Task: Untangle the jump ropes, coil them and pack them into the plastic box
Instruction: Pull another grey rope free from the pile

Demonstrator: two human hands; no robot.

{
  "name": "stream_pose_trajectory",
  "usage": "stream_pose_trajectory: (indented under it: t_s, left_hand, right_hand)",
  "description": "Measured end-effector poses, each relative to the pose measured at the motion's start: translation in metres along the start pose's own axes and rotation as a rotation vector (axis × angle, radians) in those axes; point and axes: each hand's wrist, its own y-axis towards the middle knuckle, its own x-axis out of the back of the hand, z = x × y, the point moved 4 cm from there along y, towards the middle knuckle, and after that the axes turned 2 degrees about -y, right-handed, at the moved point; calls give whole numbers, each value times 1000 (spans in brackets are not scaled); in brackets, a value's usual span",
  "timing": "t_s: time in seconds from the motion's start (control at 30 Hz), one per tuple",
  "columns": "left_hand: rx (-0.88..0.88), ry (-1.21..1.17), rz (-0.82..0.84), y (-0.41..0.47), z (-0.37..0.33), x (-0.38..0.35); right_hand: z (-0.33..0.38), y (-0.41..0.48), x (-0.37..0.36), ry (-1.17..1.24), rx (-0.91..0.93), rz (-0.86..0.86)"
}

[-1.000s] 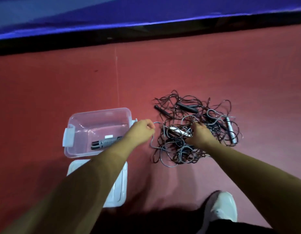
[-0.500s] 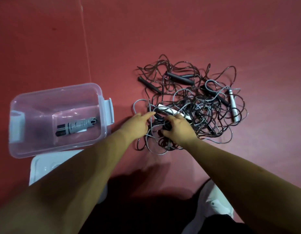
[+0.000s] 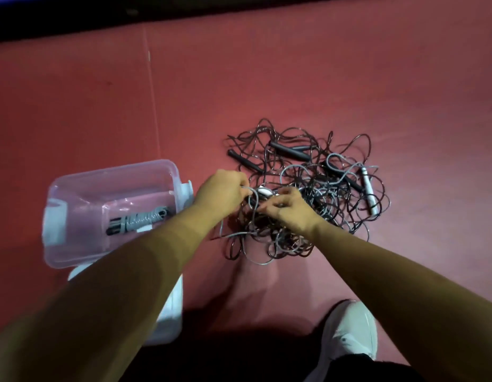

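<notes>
Ropes (image 3: 324,188): tangled heap on floor (image 3: 266,78) beside box (image 3: 73,186); one coil (image 3: 141,218) inside. Left hand (image 3: 222,192) grips grey cord (image 3: 252,205); right hand (image 3: 290,209) pinches ropes alongside. Best: trace one cord from white handle (image 3: 264,192), lifting loops, not yanking.

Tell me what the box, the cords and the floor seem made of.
Box: clear glossy plastic; the coiled rope inside shows through its wall. Cords: thin, smooth, slightly shiny, likely plastic or plastic-coated, since they hold springy loops. Floor: matte red, seamed, perhaps rubber or vinyl sheet; the look leaves it open.
</notes>
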Motion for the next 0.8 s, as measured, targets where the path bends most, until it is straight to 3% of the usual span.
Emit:
stream_pose_trajectory:
  t_s: [0.1, 0.2, 0.57, 0.7, 0.8]
  left_hand:
    - [24, -195, -98, -21, -22, 58]
    - [-27, -342, -162, -54, -57, 114]
    - [-295, -388, -392, -208, -184, 278]
    - [-323, -369, -511, -249, -203, 316]
    - [-302, -283, -625, -269, -203, 329]
  right_hand:
    - [38, -37, 19, 91, 75, 96]
    - [69, -74, 45, 108, 114, 45]
    - [171, -225, 114, 116, 414, -46]
    - [185, -269, 139, -24, 455, -199]
    - [212, -299, 171, 71, 505, -390]
